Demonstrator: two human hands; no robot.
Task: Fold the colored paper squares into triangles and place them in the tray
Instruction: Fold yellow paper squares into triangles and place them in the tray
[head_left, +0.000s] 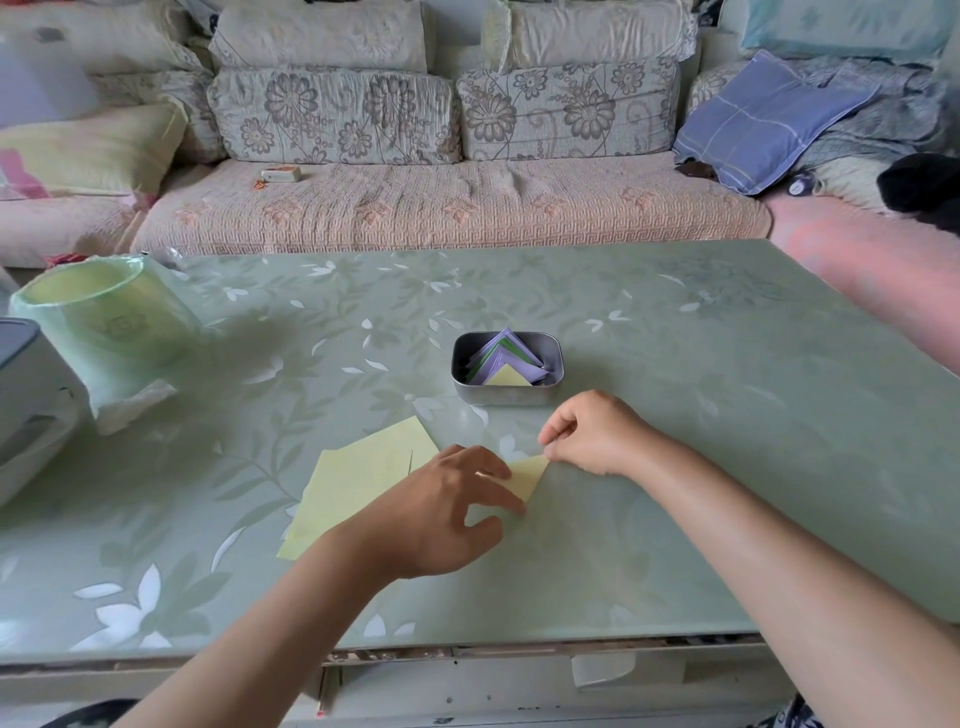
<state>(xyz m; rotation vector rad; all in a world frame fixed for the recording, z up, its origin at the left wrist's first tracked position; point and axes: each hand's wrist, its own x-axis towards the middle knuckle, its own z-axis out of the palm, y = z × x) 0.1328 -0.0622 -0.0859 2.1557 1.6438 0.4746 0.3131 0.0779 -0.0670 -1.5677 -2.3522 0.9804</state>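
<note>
Just in front of the tray (506, 396), the right hand (592, 434) pinches the upper corner of a half-folded yellow paper (531, 474) between thumb and forefinger. Nearer the viewer, the left hand (441, 512) is loosely spread, its fingertips pressing the paper's lower edge onto the table (727, 415). Front-left of the tray lies a stack of yellow squares (358, 483); folded triangles (506, 364) sit inside the tray. If the pinched corner slips before creasing, the edges would likely misalign, leaving a crooked triangle.
</note>
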